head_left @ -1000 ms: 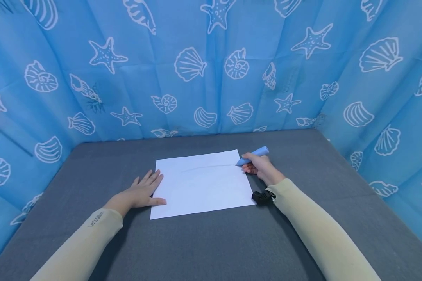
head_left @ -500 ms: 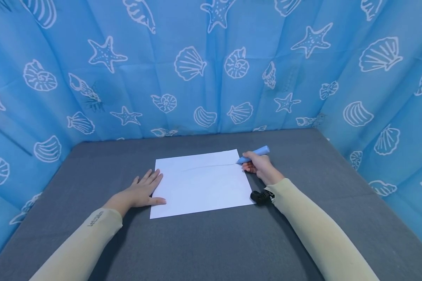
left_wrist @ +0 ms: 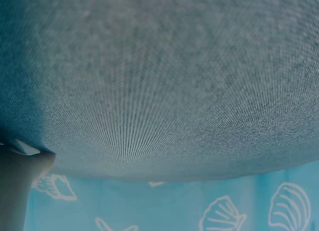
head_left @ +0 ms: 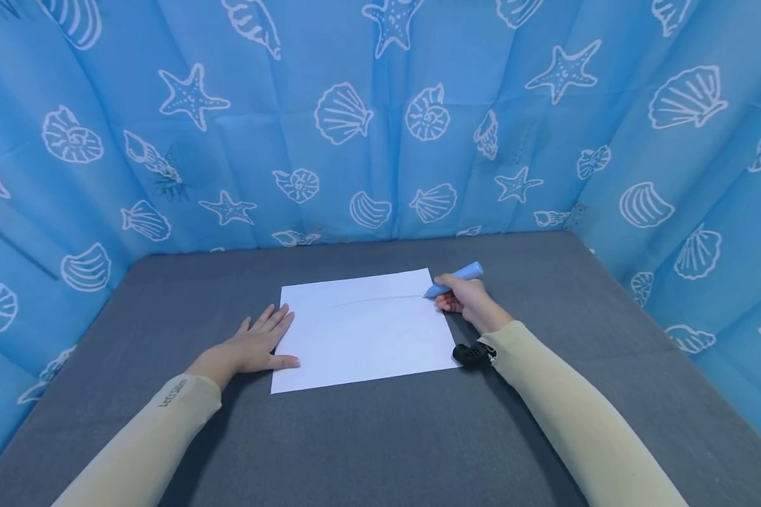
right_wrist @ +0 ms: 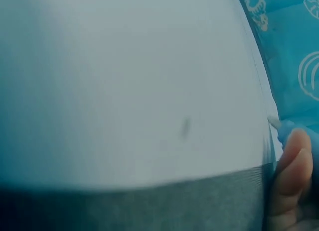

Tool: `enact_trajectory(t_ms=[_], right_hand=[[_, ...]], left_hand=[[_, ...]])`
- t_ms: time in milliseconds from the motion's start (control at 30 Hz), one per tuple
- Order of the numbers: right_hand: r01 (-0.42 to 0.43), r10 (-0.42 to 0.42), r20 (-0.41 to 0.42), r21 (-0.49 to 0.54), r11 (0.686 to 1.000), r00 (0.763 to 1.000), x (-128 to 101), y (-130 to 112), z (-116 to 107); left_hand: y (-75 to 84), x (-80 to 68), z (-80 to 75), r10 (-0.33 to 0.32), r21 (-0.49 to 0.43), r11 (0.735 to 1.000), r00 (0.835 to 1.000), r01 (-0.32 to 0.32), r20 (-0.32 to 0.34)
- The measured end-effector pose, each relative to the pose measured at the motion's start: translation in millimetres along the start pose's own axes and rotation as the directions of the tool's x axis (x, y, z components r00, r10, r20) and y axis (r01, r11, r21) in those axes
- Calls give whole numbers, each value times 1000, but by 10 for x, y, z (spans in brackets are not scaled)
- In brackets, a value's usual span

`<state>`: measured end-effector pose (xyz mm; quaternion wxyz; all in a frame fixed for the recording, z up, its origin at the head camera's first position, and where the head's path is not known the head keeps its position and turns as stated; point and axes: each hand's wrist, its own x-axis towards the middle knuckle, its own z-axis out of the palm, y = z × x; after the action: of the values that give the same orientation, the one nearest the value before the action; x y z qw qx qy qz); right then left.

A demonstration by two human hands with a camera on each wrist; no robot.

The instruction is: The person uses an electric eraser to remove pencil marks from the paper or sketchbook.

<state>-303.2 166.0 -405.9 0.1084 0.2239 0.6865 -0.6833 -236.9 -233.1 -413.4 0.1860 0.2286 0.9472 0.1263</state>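
Note:
A white sheet of paper lies on the grey table, with one thin, faint line across its upper part. My left hand rests flat on the paper's left edge, fingers spread and straight. In my right hand I grip a blue marker, its tip at the line's right end near the paper's right edge. The right wrist view shows the marker's pale tip close to the paper, beside curled fingers. Only a bit of the left hand shows in the left wrist view.
The grey cloth-covered table extends all around the paper. A blue curtain printed with shells and starfish stands behind it and at both sides. A small black device sits at my right wrist, by the paper's lower right corner.
Almost nothing differs. The marker and right hand shift only very slightly at the line's right end, while the left hand stays in place on the paper.

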Motion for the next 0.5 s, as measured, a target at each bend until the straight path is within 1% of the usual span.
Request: enact_trajectory(t_ms=[67,167,433,500], right_hand=[[-2,2,-3,-7,1000,1000,2,-3,2],[-4,4,-10,1,1000,1000,7,-5,2],[3,-3,7,-3,1000,1000,19,3,8],[5,-5,10,-4,1000,1000,17,5,12]], left_hand=[[-5,1,2,10,-13,1000,1000,-10,-8],[-20,14,14,4,3,1000,1000,-4,-5],[-37,19,27,1,9,1000,1000,-1,-4],[-31,14,24,8,-4,1000,1000,-8,-7]])
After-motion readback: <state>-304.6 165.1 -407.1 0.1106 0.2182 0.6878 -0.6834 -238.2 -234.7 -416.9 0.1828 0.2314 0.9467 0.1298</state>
